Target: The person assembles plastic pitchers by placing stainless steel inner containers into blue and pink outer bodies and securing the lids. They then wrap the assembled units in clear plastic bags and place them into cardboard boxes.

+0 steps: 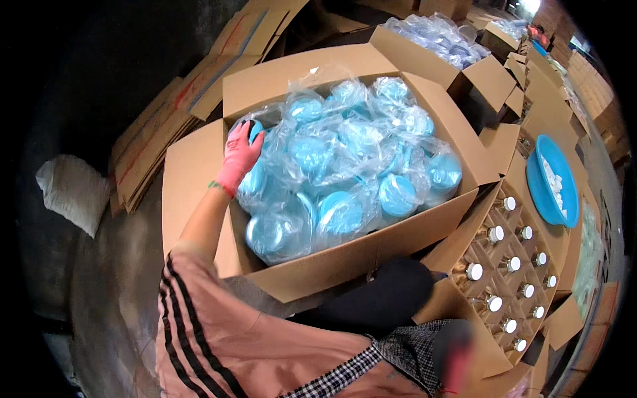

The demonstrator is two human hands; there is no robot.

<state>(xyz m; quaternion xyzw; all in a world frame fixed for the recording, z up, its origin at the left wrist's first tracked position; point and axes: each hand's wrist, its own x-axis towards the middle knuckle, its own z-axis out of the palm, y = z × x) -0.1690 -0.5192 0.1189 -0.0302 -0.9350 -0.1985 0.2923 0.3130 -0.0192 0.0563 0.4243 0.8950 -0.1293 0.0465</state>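
A round blue top (257,131) sits in the far left corner of a large open carton (371,249), gripped by a worker's left hand (244,154), its fingers curled about it in a pink knit glove with dark fingertips. The right hand (458,358), a pink-and-dark blur at lower right, is too smeared to tell whether it is open or closed.

Smooth, flat and disc-shaped, more blue tops (342,212) fill the carton, bundled in thin, crinkled clear bags (282,159) that catch the light; what lies beneath them is hard to make out. The carton's plain brown flaps stand spread outward.

The worker wears a dusty-pink shirt (259,338) with black sleeve stripes and a black-and-white checked apron (411,348). To the right, a second carton (438,308) holds clear bottles (488,249) with white caps (494,303), standing in rows between cardboard dividers. Beyond it rests an oval blue basin (548,147) of small white pieces (555,184). Behind, another box (418,56) brims with clear bags of bluish contents.

Flattened cardboard (152,132), marked with red and blue lines, leans in layers at left, near a rumpled white sack (73,192) on the dark, stained floor (113,265). Bright light (531,5) shows at the dim room's far end.
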